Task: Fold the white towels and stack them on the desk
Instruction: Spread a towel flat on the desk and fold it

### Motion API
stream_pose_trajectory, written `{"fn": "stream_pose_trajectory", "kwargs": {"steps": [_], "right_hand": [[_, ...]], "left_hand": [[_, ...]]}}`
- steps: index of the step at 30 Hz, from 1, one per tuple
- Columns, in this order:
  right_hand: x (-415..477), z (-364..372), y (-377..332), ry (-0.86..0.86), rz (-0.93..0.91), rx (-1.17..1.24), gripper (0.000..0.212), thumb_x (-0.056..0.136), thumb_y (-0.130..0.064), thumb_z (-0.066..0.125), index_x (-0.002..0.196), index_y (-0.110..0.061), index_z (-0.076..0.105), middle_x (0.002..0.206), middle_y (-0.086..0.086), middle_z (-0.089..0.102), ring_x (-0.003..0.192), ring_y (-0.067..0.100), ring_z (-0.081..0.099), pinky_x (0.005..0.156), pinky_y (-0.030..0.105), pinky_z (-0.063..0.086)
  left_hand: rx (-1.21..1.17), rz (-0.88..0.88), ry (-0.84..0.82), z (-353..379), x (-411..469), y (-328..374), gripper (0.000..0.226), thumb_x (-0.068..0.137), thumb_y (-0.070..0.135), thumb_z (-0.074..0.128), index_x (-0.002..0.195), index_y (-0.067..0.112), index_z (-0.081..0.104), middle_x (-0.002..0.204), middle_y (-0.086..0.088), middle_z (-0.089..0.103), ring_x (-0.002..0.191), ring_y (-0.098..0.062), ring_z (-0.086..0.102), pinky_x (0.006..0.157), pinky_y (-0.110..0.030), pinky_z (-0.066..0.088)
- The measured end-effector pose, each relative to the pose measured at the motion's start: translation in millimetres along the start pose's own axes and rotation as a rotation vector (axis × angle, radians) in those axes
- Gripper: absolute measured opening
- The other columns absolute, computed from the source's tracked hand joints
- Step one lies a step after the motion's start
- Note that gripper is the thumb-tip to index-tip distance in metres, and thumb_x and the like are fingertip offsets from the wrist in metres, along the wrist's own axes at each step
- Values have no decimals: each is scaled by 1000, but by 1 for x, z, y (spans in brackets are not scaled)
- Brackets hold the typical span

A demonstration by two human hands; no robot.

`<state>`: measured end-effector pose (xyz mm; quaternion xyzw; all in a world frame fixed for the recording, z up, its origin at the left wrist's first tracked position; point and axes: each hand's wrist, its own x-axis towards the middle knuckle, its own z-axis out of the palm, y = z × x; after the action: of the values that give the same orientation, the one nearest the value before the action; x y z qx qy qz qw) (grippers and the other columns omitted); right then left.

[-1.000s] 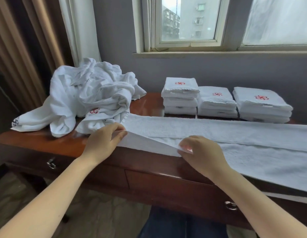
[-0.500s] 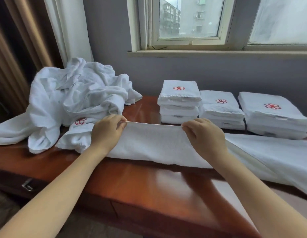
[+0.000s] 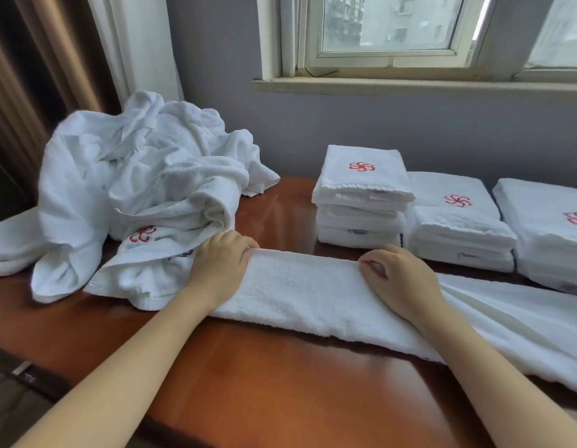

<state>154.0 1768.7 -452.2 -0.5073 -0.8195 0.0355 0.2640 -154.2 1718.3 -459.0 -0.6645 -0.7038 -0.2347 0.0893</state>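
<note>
Left hand (image 3: 220,266) and right hand (image 3: 400,279) pinch the towel (image 3: 300,292) on the desk (image 3: 280,383).

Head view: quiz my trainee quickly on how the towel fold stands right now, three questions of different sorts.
1. True or false: the left hand and the right hand both grip the far edge of the long towel lying on the desk.
2. How many folded stacks stand behind that towel? A one, B three, C five.
3. Fill in: the unfolded heap lies on the desk's ___ side.
Key: 1 true; 2 B; 3 left.
</note>
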Motion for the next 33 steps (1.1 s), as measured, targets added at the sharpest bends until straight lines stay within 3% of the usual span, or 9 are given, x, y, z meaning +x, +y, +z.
{"fn": "stream_pose_trajectory", "kwargs": {"steps": [5,9,12,17,23,28,33], "right_hand": [[-2,1,-2,-10,10,-13,17,95,-29,58,100,-28,74,98,-8,66,93,17,59,70,32,46],[-5,-2,-6,-10,8,-61,22,97,-31,54,106,-26,73,100,-7,65,95,17,58,73,31,45],[-14,-10,-7,-31,22,-117,27,96,-32,52,118,-29,68,110,-8,64,104,17,57,80,30,42],[-48,-43,12,6,111,-137,36,93,-26,55,129,-28,61,121,-8,63,114,21,54,92,32,39],[-110,-93,45,178,217,-104,30,85,-17,67,115,-21,71,111,-5,69,104,22,62,85,36,49],[-154,-121,69,233,302,-128,32,77,-16,72,108,-21,73,106,-3,70,99,24,63,84,35,49],[-192,-132,86,268,371,-138,28,74,-18,73,102,-22,75,102,-6,71,99,21,63,80,31,47]], "left_hand": [[-13,-1,-45,1,5,-3,25,102,28,46,117,31,66,110,10,59,109,-15,52,94,-32,37],[19,33,-20,-6,6,14,40,91,7,55,122,31,65,116,9,58,112,-16,52,99,-32,33],[-192,92,-15,-11,3,50,48,82,-3,55,117,27,68,115,9,60,111,-15,55,100,-32,39],[-416,273,-61,-7,-11,125,29,88,11,61,110,27,70,111,14,63,108,-6,56,91,-23,44],[-532,424,-161,2,-23,202,24,90,18,62,111,28,68,113,17,62,111,-5,55,92,-26,47],[-549,556,-200,6,-36,262,24,89,20,61,111,29,68,114,18,60,111,-4,54,89,-26,46],[-504,643,-283,16,-51,308,31,89,21,61,119,25,65,128,11,58,121,-8,51,97,-26,43]]}}
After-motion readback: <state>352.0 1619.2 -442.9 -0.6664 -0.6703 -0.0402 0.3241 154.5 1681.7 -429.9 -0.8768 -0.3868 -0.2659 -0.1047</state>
